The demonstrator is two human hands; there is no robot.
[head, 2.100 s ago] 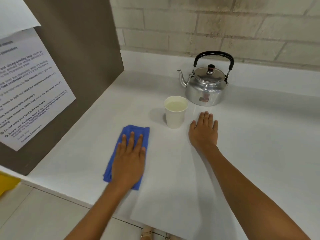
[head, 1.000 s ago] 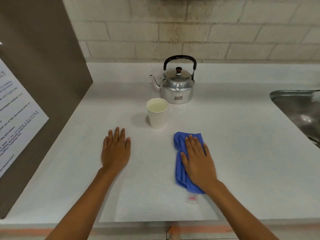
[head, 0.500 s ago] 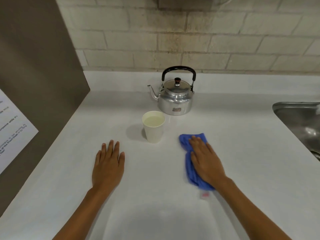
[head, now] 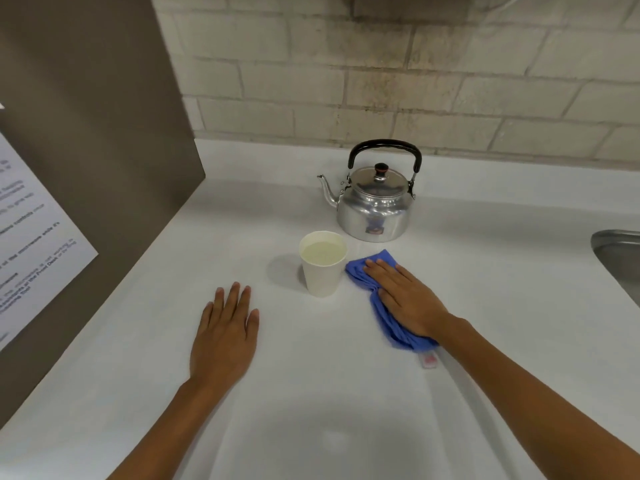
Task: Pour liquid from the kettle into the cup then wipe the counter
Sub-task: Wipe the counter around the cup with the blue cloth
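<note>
A shiny metal kettle (head: 374, 211) with a black handle stands upright at the back of the white counter (head: 502, 306), spout pointing left. In front of it a white paper cup (head: 322, 275) holds pale liquid nearly to the rim. My right hand (head: 405, 297) lies flat on a crumpled blue cloth (head: 384, 318), pressing it to the counter just right of the cup; the cloth's far corner almost touches the cup. My left hand (head: 225, 336) rests flat on the counter, fingers together, left of and nearer than the cup, holding nothing.
A brown panel (head: 93, 150) with a printed paper notice (head: 31, 237) walls off the left side. A brick wall (head: 415, 71) runs along the back. A steel sink (head: 620, 258) edge shows at the far right.
The cloth passed from under my left hand to under my right. My right hand has since pushed it forward and left, up beside the cup. My left hand stays flat on the counter.
</note>
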